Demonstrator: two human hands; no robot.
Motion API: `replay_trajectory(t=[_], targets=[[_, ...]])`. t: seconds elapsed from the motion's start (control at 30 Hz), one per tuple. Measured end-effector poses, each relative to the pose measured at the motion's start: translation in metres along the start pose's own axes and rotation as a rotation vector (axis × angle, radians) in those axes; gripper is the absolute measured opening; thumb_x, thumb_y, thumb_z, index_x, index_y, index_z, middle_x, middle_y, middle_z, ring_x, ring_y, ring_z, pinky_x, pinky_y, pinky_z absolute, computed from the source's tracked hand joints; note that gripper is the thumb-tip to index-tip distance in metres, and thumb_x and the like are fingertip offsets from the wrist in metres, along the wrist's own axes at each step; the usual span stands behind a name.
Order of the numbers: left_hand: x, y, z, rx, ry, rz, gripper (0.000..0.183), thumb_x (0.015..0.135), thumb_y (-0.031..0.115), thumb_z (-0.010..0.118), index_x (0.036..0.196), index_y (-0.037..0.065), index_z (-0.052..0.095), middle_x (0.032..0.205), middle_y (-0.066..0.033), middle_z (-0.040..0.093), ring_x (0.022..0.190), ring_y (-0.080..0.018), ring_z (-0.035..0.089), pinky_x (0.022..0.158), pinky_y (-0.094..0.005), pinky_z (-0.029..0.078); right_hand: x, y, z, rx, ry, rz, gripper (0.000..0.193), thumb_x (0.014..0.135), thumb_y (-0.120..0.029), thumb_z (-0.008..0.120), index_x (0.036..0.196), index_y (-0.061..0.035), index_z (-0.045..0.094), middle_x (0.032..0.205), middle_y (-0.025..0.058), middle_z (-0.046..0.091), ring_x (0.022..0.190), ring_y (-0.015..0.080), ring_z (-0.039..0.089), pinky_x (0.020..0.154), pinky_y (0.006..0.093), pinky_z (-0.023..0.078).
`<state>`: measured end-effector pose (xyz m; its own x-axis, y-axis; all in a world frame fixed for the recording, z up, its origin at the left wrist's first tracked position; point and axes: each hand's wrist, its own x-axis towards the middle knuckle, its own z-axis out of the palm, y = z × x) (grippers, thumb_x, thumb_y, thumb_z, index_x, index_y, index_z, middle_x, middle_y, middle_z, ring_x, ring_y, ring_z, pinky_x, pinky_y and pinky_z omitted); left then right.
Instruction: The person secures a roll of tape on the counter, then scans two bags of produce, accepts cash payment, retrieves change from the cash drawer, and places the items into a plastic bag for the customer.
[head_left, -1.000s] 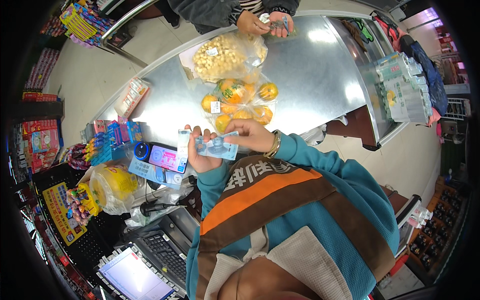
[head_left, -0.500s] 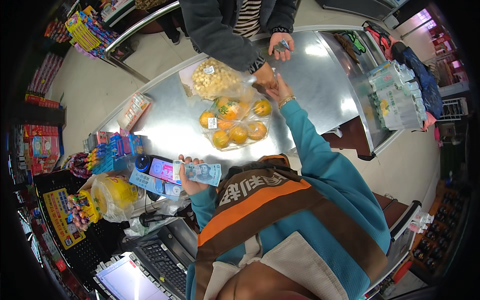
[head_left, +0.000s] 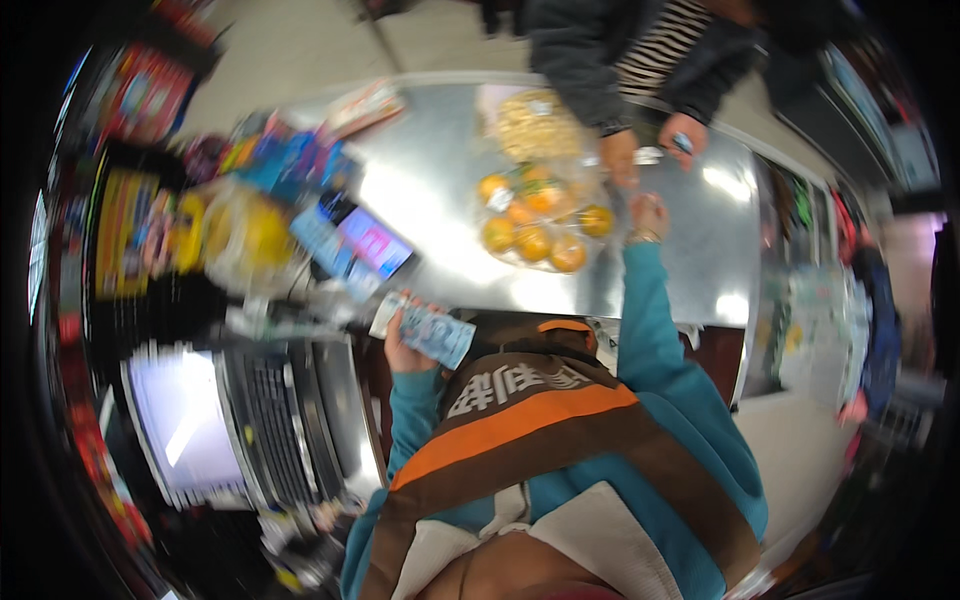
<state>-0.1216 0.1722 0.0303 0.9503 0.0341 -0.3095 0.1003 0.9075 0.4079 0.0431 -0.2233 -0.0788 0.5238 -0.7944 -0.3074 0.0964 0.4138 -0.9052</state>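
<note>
Over the counter's near edge, my left hand (head_left: 403, 345) is closed on pale blue-green banknotes (head_left: 440, 337), which stick out to its right. My right hand (head_left: 648, 214) reaches forward over the metal counter (head_left: 690, 240), its fingers curled. Motion blur hides what is in them. Just beyond it are the fingers of another person's hand (head_left: 618, 158); whether they touch mine I cannot tell. That person's other hand (head_left: 684, 138) holds something small and bluish. To the left of my right hand lie a clear bag of oranges (head_left: 540, 232) and a bag of pale, round pieces (head_left: 545, 125).
A phone-like device with a lit pink screen (head_left: 372, 243) stands at the counter's left, near a yellow-filled plastic tub (head_left: 245, 235). A keyboard (head_left: 275, 425) and a monitor (head_left: 185, 420) are at lower left. Packs of bottles (head_left: 820, 325) stand to the right.
The view has turned, shifting the counter and goods. My right hand has drawn slightly back from the other person's hand, its fingers now more curled. My left hand still holds the banknotes.
</note>
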Motion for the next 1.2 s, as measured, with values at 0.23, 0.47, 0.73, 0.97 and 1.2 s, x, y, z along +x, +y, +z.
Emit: replay_trajectory(t=[0.23,0.47,0.73,0.97,1.2], targets=[[-0.042,-0.038,0.002,0.014,0.117,0.069,0.036,0.094,0.023,0.049,0.126,0.007,0.044,0.111,-0.0097,0.057,0.103,-0.0271,0.057,0.094,-0.0499,0.045,-0.229,-0.082,0.030,-0.329,-1.240,0.150,0.023,0.086,-0.009,0.064,0.108,-0.0012,0.065,0.087,0.0032,0.065,0.074,0.0086,0.060,0.065,0.0236,0.050],[-0.108,-0.063,0.002,-0.179,0.206,0.157,0.042,0.097,0.031,0.041,0.127,0.003,0.044,0.122,-0.0141,0.055,0.109,-0.0283,0.055,0.095,-0.0420,0.045,-0.325,-0.075,0.003,-0.712,-2.048,-0.224,0.038,0.079,-0.010,0.067,0.117,-0.0067,0.059,0.088,0.0144,0.064,0.075,0.0280,0.064,0.065,0.0322,0.051],[-0.156,-0.047,-0.018,-0.349,0.195,0.277,0.039,0.095,0.025,0.042,0.127,0.003,0.047,0.119,-0.0130,0.058,0.107,-0.0274,0.058,0.096,-0.0426,0.044,-0.351,-0.067,-0.014,-0.448,-2.003,0.179,0.032,0.096,-0.014,0.048,0.123,0.0031,0.052,0.108,0.0091,0.064,0.095,0.0165,0.062,0.075,0.0266,0.051],[-0.184,-0.017,-0.038,-0.515,0.074,0.320,0.041,0.093,0.022,0.045,0.132,0.009,0.041,0.135,-0.0122,0.045,0.128,-0.0316,0.041,0.104,-0.0572,0.032,-0.399,-0.037,0.003,-0.381,-1.904,0.068,0.028,0.096,-0.015,0.046,0.115,0.0022,0.058,0.102,0.0130,0.066,0.094,0.0168,0.062,0.084,0.0283,0.047],[-0.234,0.047,-0.080,-0.389,0.156,0.470,0.065,0.075,-0.012,0.047,0.134,0.012,0.038,0.142,-0.0089,0.038,0.135,-0.0320,0.029,0.107,-0.0606,0.027,-0.503,0.080,0.094,-0.388,-2.018,-0.780,0.044,0.089,-0.031,0.056,0.128,-0.0119,0.052,0.127,0.0183,0.050,0.117,0.0345,0.046,0.099,0.0399,0.035]])
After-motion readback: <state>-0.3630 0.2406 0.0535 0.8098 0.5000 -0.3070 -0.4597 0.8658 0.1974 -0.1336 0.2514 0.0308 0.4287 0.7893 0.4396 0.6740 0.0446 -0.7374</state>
